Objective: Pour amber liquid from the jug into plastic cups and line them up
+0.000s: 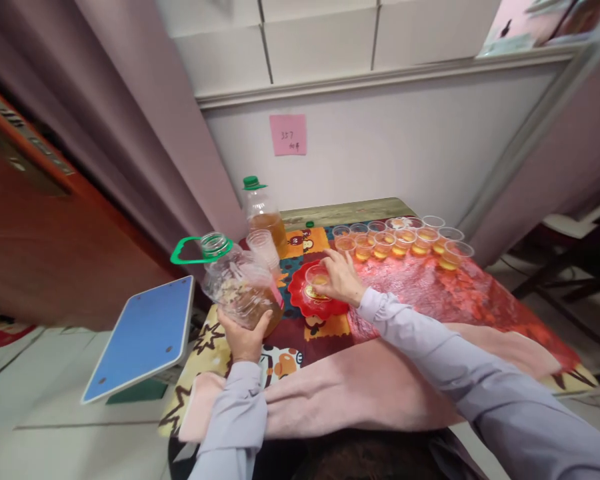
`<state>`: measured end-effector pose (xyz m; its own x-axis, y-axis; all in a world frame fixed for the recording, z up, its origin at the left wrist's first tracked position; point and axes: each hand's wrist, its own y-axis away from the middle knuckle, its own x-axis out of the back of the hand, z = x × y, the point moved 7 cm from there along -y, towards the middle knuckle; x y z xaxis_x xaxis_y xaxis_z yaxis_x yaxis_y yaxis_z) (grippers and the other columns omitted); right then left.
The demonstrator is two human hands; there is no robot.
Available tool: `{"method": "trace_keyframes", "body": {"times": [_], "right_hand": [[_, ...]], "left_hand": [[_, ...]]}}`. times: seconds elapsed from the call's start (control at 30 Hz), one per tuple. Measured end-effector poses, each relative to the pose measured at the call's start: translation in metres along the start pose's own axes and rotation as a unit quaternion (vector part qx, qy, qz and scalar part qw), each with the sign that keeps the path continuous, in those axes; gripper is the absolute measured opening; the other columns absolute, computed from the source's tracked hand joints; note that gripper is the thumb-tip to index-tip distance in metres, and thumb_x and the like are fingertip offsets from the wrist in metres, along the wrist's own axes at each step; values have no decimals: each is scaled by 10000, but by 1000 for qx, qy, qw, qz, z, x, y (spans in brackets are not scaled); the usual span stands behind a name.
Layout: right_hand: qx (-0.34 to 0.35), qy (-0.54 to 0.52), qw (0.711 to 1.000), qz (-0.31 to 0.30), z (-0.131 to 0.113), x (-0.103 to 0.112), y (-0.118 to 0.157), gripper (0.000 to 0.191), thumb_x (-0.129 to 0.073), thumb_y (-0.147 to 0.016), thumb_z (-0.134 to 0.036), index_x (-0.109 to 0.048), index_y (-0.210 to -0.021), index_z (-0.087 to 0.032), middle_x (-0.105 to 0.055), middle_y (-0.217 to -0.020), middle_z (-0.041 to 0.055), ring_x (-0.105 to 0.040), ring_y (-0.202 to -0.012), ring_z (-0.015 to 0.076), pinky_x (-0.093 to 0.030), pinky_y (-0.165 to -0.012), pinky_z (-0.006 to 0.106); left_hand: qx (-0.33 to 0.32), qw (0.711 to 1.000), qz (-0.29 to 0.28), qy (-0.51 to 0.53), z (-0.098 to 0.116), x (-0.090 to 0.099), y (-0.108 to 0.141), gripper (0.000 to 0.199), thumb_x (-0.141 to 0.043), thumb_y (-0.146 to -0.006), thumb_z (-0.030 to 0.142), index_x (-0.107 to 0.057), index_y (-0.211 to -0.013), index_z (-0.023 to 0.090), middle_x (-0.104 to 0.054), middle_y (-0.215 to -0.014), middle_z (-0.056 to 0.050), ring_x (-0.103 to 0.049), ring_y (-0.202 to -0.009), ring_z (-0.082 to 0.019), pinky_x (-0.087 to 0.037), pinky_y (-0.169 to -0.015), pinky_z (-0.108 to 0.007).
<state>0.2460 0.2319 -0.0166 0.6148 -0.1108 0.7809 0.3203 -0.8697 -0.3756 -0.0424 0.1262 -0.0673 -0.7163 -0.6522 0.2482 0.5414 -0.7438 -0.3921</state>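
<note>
My left hand is closed around the lower side of a big clear plastic jug that holds amber liquid. The jug's mouth is uncapped, and a green handle ring sticks out at its neck. In the fingers of my right hand is a clear plastic cup with a little amber liquid in it. The cup is over a red scalloped plate; whether it touches the plate, I cannot tell. Behind the jug stands a stack of clear plastic cups.
Rows of clear cups with amber liquid stand at the table's back right. A second jug with a green cap is at the back left, near a loose green cap. A pink cloth lies along the front edge. A blue board stands left.
</note>
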Motion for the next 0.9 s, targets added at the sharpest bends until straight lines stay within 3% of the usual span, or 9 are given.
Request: {"method": "trace_keyframes", "body": {"times": [0.13, 0.27, 0.4, 0.53, 0.7, 0.9], "right_hand": [[-35, -101, 992, 61, 7, 21, 4, 556, -849, -747, -574, -677, -1113, -192, -581, -1512, 240, -505, -1481, 373, -316, -1241, 634], [-64, -121, 982, 128, 36, 63, 20, 505, -823, -777, -606, -696, -1057, -205, -587, -1512, 215, -574, -1406, 358, -441, -1165, 541], [-57, 20, 980, 191, 85, 116, 44, 535, -794, -799, -647, -706, -1069, -194, -582, -1524, 231, -527, -1428, 397, -352, -1213, 593], [-108, 182, 958, 191, 152, 153, 67, 566, -689, -854, -673, -715, -1095, -162, -564, -1529, 264, -460, -1460, 434, -203, -1239, 689], [-184, 264, 932, 166, 221, 174, 85, 601, -601, -855, -671, -717, -1120, -144, -553, -1517, 268, -451, -1433, 435, -191, -1211, 733], [-238, 274, 922, 131, 257, 173, 92, 640, -623, -855, -658, -706, -1227, -144, -500, -1578, 259, -400, -1477, 418, -169, -1236, 712]], "left_hand": [[-21, 999, -11, -31, 2, 0, -4, 1179, -895, -666, 526, -248, -1574, 145, -546, -1510, -263, -611, -1388, -331, -477, -1185, -481], [-17, 999, -11, -39, 4, 0, -4, 1182, -888, -665, 532, -242, -1584, 164, -526, -1539, -254, -586, -1423, -335, -461, -1198, -484], [-9, 999, -8, -31, 7, 0, -3, 1187, -894, -647, 521, -251, -1578, 163, -550, -1506, -251, -613, -1376, -344, -464, -1190, -512], [-7, 999, -3, -34, 9, 0, -3, 1175, -898, -646, 522, -268, -1568, 154, -557, -1480, -244, -627, -1343, -333, -465, -1189, -511], [-20, 1000, 7, -3, 5, 0, -5, 1165, -917, -620, 490, -290, -1553, 184, -561, -1486, -220, -618, -1355, -320, -470, -1188, -510], [-15, 1000, 25, -9, -2, 2, -7, 1160, -941, -563, 486, -348, -1514, 185, -630, -1378, -193, -672, -1231, -311, -495, -1147, -533]]}}
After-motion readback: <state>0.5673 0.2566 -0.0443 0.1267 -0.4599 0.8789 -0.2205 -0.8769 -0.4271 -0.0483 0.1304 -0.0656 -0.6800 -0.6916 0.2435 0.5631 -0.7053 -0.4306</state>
